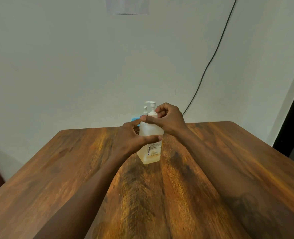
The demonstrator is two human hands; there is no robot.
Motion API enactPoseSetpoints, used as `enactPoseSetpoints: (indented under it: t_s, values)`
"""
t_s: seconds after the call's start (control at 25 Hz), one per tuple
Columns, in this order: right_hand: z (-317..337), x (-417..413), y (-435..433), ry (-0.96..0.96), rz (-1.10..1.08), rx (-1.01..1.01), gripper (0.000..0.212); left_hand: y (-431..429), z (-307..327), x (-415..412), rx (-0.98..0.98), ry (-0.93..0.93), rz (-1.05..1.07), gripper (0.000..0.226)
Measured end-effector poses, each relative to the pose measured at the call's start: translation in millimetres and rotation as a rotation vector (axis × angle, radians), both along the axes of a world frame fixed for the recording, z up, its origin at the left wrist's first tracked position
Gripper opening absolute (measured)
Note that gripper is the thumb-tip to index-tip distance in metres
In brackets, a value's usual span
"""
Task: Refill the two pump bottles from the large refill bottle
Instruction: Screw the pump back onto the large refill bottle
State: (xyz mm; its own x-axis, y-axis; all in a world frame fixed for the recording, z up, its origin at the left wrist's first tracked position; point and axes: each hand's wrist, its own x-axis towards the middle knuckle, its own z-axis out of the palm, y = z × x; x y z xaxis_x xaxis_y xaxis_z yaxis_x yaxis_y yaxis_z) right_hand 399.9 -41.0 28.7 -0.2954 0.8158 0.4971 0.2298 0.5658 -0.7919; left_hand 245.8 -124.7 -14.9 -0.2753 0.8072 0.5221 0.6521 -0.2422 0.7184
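Observation:
A translucent pump bottle (150,153) with a little yellowish liquid and a printed label stands upright on the wooden table (56,169). My left hand (132,138) wraps around its body from the left. My right hand (168,120) pinches the white pump collar (153,113) at the neck. Directly behind it, a second white pump head (145,110) rises from another bottle whose body is hidden. A blue object (135,120) peeks out behind my left fingers; I cannot tell what it is.
The table's far edge meets a pale wall. A black cable (211,57) hangs down the wall on the right. A dark door frame (291,121) stands at the far right.

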Motion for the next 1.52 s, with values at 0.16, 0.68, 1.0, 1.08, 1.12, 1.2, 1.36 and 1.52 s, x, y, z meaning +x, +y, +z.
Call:
enactPoseSetpoints:
  t_s: [0.16,0.68,1.0,1.08,1.12,1.2,1.36,1.52]
  values:
    - [5,3,2,0.074,0.358,-0.199,0.037,0,2,-1,0.037,-0.040,-0.006,0.070]
    - [0,22,2,0.111,0.312,-0.158,0.035,-4,10,18,0.025,0.027,-0.013,0.073]
    - [4,18,-10,0.076,0.008,-0.027,0.049,-8,8,18,0.058,0.022,0.015,0.077]
    - [4,13,-17,0.076,-0.151,0.002,0.051,-7,8,20,0.063,0.040,0.030,0.078]
    - [3,10,-19,0.067,-0.194,0.016,0.054,-7,7,20,0.060,0.044,0.033,0.079]
    - [3,8,-22,0.036,-0.194,0.034,0.057,-7,9,21,0.072,0.031,0.023,0.077]
    - [11,18,-19,0.028,0.262,-0.189,0.045,-6,15,22,0.113,-0.023,0.009,0.074]
    - [14,25,-17,0.082,0.266,-0.143,0.033,-5,15,22,0.115,-0.023,-0.029,0.074]
